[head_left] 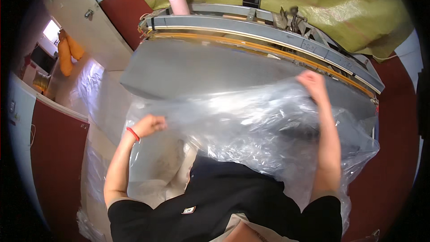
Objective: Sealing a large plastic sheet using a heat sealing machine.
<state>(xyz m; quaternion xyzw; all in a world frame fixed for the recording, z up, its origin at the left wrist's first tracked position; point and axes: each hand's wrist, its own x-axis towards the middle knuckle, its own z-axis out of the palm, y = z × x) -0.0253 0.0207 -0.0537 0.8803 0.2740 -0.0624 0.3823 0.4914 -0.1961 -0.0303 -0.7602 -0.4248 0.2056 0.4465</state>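
A large, clear plastic sheet [242,121] is spread between my two hands, crumpled and shiny, and it drapes over the near side of a grey work surface [188,67]. My left hand [151,125], with a red band at the wrist, is closed in a pinch on the sheet's left edge. Farther off and to the right, my right hand [312,85] is raised with its fingers closed on the sheet's far edge. Both hands are slightly blurred. Loose folds of plastic hang down beside my right forearm.
Behind the surface runs a long grey metal bar [224,25] with an orange strip [251,44]. A pink bottle [177,2] and metal fittings [293,20] stand there. A yellow-green tarp [322,0] hangs behind. More plastic film [89,80] lies at left near a door [96,31].
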